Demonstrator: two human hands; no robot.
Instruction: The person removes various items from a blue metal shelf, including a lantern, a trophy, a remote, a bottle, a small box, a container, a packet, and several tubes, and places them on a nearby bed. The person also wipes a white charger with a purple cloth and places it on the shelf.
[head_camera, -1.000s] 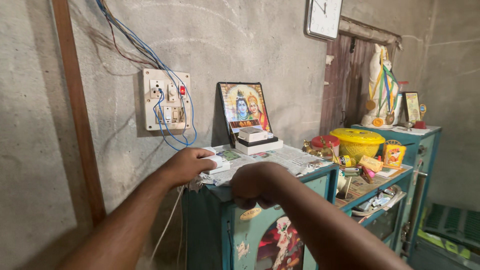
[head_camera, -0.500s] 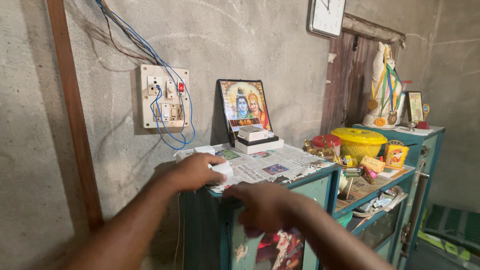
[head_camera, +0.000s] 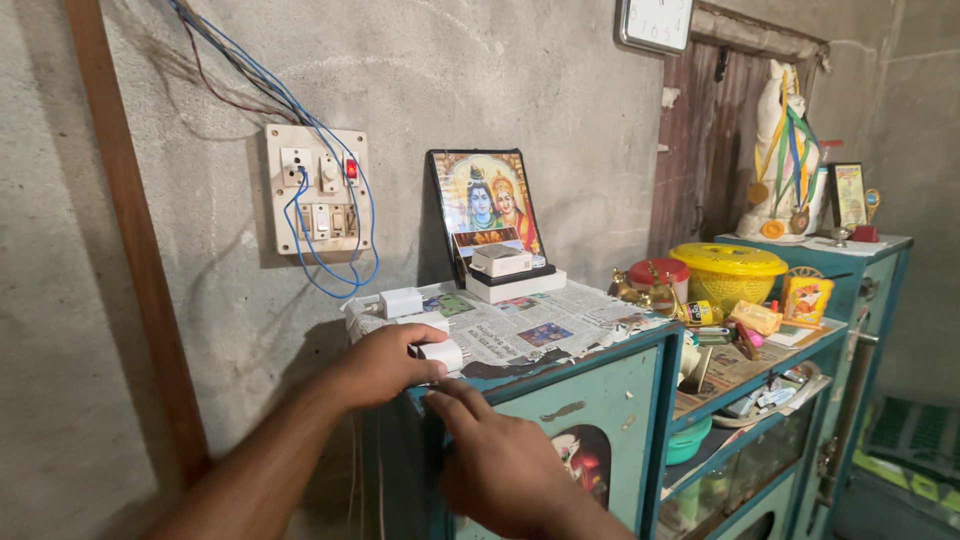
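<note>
Head view: left hand (head_camera: 385, 362) grips white charger (head_camera: 441, 353); right hand (head_camera: 500, 465) open just below.

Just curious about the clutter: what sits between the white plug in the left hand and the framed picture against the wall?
In the head view, newspaper with another white charger, then stacked small boxes before the framed picture.

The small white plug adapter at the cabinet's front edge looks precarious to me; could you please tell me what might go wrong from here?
1. The small white plug adapter, pinched by the left hand, sits at the newspaper-covered teal cabinet top's edge and could drop if released.
2. The right hand below could tug the newspaper, shifting the second white charger block.
3. Loose blue wires hang from the wall switchboard nearby and could snag.
</note>
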